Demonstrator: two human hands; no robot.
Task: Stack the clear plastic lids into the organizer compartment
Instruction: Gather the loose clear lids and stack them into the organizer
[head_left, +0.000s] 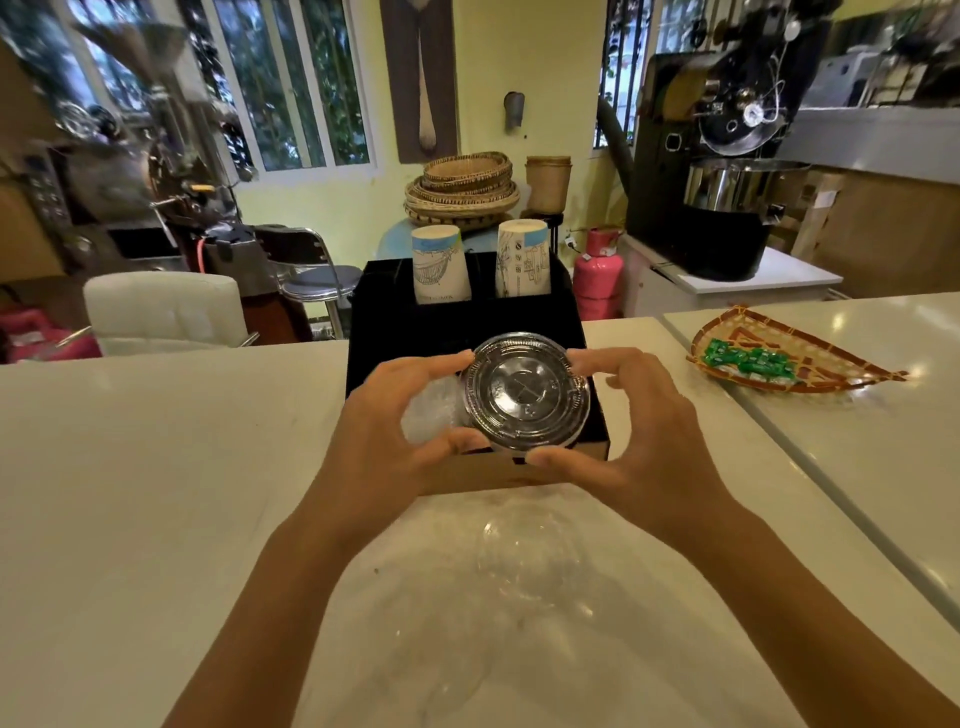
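Note:
A stack of clear plastic lids (524, 392) hangs over the front compartment of the black organizer (374, 332), held between both hands. My left hand (395, 415) grips its left side with thumb below and fingers above. My right hand (631, 410) pinches its right side the same way. More clear lids (436, 410) show behind my left fingers, in or above the neighbouring compartment; which one I cannot tell. Two stacks of upside-down paper cups (440, 265) stand in the organizer's rear slots.
A crumpled clear plastic bag (519, 587) lies on the white counter in front of the organizer. A woven tray (841, 374) holding green sachets sits to the right, past a seam in the counter. Chairs and coffee machines stand beyond the counter.

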